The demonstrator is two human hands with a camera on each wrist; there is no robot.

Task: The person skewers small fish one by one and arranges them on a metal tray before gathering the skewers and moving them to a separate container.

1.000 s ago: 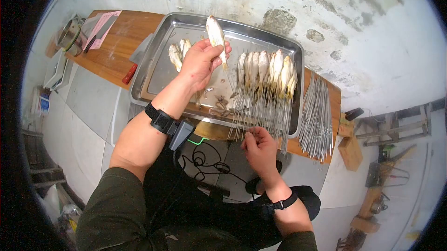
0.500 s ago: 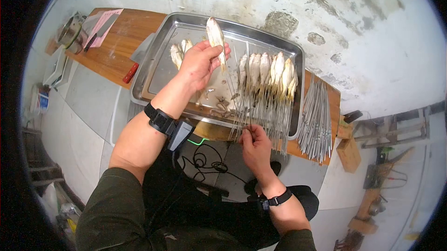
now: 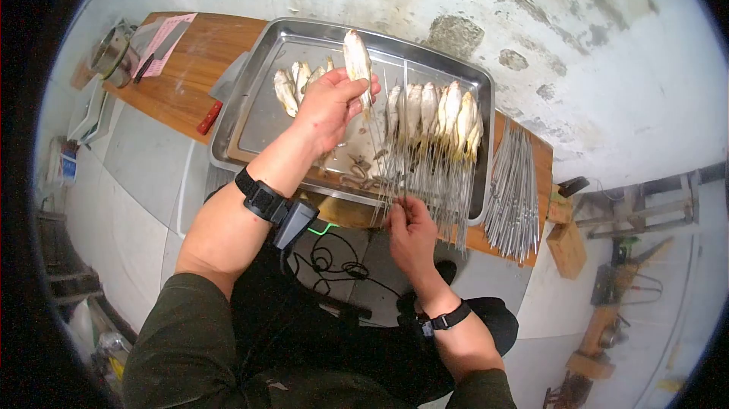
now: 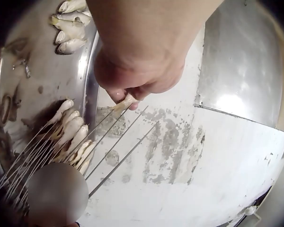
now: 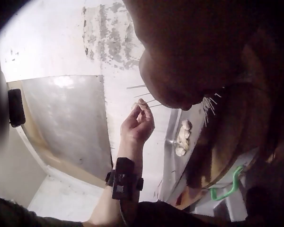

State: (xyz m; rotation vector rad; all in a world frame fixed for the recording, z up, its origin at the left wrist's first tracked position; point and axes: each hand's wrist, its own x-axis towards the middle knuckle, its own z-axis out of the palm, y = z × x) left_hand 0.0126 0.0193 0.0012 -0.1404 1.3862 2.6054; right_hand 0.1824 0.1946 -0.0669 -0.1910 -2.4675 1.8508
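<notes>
Nudged rightward, the left hand (image 3: pixel 328 109) uncovers more loose fish (image 3: pixel 285 91); its curled fingers pinch one fish (image 3: pixel 357 60) over the tray (image 3: pixel 262 132), forearm blocking part; the right hand (image 3: pixel 412 236), closer to the tray, pinches thin skewers (image 4: pixel 125 158) beside the skewered fish (image 3: pixel 429 109).

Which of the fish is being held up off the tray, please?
The fish in the left hand, raised above the tray; the other fish lie in the tray.

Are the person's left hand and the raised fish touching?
Touching. The head view shows it: the left hand grips the raised fish low down, its thumb lying across the body.
</notes>
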